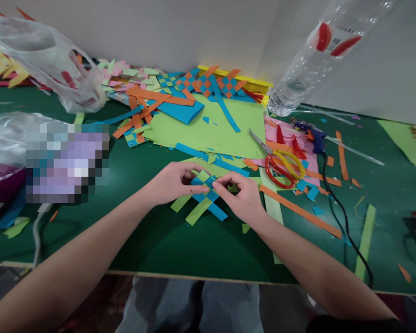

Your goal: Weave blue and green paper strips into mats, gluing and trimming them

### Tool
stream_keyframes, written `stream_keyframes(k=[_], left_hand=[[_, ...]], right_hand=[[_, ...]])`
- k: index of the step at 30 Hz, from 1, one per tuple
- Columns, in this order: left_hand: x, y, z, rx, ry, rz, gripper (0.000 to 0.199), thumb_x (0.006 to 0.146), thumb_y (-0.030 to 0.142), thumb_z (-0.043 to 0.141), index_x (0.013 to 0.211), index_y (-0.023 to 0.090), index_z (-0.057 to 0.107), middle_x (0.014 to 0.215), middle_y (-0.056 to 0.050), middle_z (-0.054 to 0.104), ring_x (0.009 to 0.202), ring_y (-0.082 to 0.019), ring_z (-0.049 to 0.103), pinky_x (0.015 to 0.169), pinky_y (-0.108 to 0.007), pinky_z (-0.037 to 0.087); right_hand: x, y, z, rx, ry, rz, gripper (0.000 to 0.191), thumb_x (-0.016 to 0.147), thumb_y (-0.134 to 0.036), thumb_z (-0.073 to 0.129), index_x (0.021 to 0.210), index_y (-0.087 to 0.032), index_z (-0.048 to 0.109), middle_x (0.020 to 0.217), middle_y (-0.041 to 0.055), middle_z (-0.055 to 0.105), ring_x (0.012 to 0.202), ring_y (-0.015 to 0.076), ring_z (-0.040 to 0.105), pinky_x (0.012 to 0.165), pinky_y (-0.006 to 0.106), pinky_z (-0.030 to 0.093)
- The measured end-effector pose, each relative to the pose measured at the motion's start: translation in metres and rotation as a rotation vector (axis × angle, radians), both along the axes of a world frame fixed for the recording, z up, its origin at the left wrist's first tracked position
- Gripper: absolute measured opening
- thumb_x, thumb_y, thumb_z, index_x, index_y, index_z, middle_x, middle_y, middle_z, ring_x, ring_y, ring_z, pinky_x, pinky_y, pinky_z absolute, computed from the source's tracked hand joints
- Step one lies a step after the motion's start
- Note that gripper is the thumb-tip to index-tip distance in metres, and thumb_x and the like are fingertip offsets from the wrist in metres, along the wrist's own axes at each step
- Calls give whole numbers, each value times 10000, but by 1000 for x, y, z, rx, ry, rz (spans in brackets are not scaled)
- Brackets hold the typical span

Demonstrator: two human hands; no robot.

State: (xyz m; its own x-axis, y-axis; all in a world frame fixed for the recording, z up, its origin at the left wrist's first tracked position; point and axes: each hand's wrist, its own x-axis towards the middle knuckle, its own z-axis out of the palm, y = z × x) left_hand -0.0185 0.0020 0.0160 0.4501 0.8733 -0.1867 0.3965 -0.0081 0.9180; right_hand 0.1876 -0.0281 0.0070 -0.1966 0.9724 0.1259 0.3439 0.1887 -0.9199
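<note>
Between my hands, over the green table, is a woven paper fish [205, 203] made of blue and light green strips, with loose strip ends fanning toward me. My left hand [171, 182] pinches its left edge, the fingers curled over the top. On the right side, my right hand [241, 194] grips the weave's upper right edge between thumb and forefinger. Just beyond lie a blue paper strip [229, 165] and small cut scraps. Scissors [286, 169] with red and yellow handles rest to the right, their blades pointing away.
Light green paper sheets [208, 127] lie behind my hands, with finished blue-orange woven pieces [204, 84] at the wall. A glue gun [315, 138] trails a black cord at right. A large plastic bottle [312, 69] stands there, and a plastic bag [55, 64] sits left.
</note>
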Motion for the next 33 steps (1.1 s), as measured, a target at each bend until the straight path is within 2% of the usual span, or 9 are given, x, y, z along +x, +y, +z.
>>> stream_keyframes(k=[2,5,7,9,15,20,27,33], left_hand=[[0,0,-2,10,20,6,378,712,410,760,978,168,643,560,76,370,506,-80,370,473,-216,285],[-1,-1,-4,64,30,-13,284,734,411,737,744,176,579,581,67,324,517,-71,329,479,-217,270],[0,-1,-4,101,37,-20,351,745,415,728,632,181,492,581,64,284,514,-68,305,476,-217,263],[0,-1,-3,117,42,-14,377,744,419,729,607,184,468,568,63,278,504,-68,308,468,-219,266],[2,-1,-3,127,14,-6,255,743,413,737,770,183,631,605,20,525,562,-123,524,497,-246,382],[2,-2,-5,142,8,13,251,742,400,747,826,183,656,662,-3,609,629,-152,602,524,-255,422],[2,-1,-4,119,-1,6,278,727,394,753,866,177,650,624,13,584,581,-133,565,506,-247,402],[3,0,-4,113,-5,-29,305,739,375,724,946,161,659,595,56,445,527,-83,425,483,-214,338]], right_hand=[[0,0,-1,2,14,5,160,831,-347,652,757,-206,638,700,-4,670,637,119,590,594,257,466],[-1,-1,-2,3,21,7,155,831,-342,654,764,-203,639,709,-3,673,646,116,595,606,255,473],[-1,-1,-2,-5,18,9,159,833,-348,651,768,-203,640,714,0,677,649,120,599,608,258,476],[0,-1,-2,-13,12,12,163,836,-354,644,771,-204,639,713,2,677,645,122,600,602,260,475],[-1,-1,-2,-8,15,11,168,835,-355,641,763,-204,630,702,-2,668,630,116,590,596,257,474],[-1,-1,-3,-15,32,20,171,841,-355,640,766,-202,629,692,-6,658,622,110,582,585,251,468],[0,0,-5,-18,48,18,174,841,-360,649,770,-201,634,696,-7,657,624,107,583,585,246,469],[-1,1,-4,-9,45,26,163,840,-345,647,770,-199,629,697,-7,658,623,104,584,586,240,467]])
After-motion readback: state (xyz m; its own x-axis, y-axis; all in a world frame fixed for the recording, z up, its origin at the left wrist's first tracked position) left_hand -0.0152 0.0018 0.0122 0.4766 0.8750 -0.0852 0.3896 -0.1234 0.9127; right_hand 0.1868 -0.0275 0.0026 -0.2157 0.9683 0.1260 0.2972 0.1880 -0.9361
